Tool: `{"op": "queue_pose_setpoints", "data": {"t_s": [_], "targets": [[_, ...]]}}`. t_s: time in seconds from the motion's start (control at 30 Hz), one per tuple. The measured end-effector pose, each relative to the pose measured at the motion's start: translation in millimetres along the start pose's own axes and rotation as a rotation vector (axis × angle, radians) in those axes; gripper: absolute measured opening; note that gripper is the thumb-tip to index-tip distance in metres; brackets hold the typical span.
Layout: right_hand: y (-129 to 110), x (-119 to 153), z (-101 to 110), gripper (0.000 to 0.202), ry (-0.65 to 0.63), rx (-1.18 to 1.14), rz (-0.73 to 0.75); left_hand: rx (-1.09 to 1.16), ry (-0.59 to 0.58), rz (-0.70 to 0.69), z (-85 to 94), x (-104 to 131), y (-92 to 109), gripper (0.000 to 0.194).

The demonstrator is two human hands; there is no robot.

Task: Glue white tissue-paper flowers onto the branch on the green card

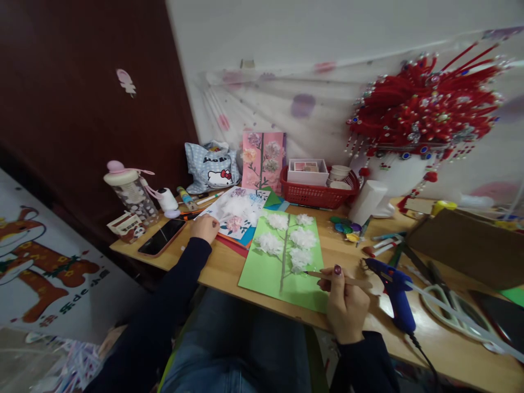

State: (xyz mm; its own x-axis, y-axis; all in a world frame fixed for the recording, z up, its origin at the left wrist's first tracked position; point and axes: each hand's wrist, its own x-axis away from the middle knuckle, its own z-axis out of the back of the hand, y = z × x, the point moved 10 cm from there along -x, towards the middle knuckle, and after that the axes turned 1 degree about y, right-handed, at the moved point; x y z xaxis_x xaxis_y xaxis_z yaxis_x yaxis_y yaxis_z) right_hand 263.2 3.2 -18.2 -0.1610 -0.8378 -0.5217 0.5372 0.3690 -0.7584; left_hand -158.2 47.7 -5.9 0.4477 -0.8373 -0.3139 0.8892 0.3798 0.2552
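Observation:
A slim paintbrush (323, 274) with a dark tip is pinched in my right hand (347, 300). Its tip points left, at the lower right flower on a green sheet (262, 273). Several white ruffled flowers (303, 238) stand on that sheet, joined by a drawn greyish stem (284, 256) with side branches. My left hand (204, 228) rests on the table with its fingers curled in, and nothing shows in it. Beside it lies a white sheet (223, 215) with printed coloured flowers and a heap of white flower pieces (239, 206).
A blue glue gun (391, 289) lies right of my right hand, near scissors (440, 284). Behind are a red basket (315, 195), a pink flower picture (262, 158) and a Hello Kitty bag (213, 166). A phone (161, 237) and a bottle (133, 191) stay left. A red beaded headdress (429, 109) stands back right.

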Motion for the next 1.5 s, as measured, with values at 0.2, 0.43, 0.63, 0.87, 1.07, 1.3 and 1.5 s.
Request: {"op": "queue_pose_setpoints", "data": {"t_s": [0.2, 0.43, 0.63, 0.87, 1.07, 1.3, 1.5], "targets": [[-2.6, 0.2, 1.0, 0.059, 0.008, 0.002, 0.021, 0.224, -0.058, 0.047, 11.8, 0.1, -17.0, 0.018], [-4.5, 0.2, 2.3, 0.061, 0.023, 0.013, 0.018, 0.585, -0.37, 0.197, -10.1, 15.9, -28.3, 0.021], [-3.5, 1.9, 2.2, 0.059, 0.016, 0.01, 0.019, 0.664, -0.457, 0.395, -25.1, 34.6, -47.6, 0.021], [-4.3, 1.0, 1.9, 0.06, 0.008, -0.004, 0.001, 0.663, -0.52, 0.459, -27.8, 43.6, -50.9, 0.022], [-6.2, 0.6, 1.9, 0.059, 0.016, 0.007, 0.021, 0.676, -0.497, 0.448, -27.3, 42.5, -48.3, 0.026], [0.1, 3.5, 12.8, 0.054, 0.136, -0.08, -0.046, 0.683, -0.317, 0.368, -25.7, 46.1, -40.0, 0.023], [-0.8, 5.6, 18.0, 0.051, 0.199, -0.153, -0.07, 0.706, -0.19, 0.263, -9.5, 60.9, -26.5, 0.035]]}}
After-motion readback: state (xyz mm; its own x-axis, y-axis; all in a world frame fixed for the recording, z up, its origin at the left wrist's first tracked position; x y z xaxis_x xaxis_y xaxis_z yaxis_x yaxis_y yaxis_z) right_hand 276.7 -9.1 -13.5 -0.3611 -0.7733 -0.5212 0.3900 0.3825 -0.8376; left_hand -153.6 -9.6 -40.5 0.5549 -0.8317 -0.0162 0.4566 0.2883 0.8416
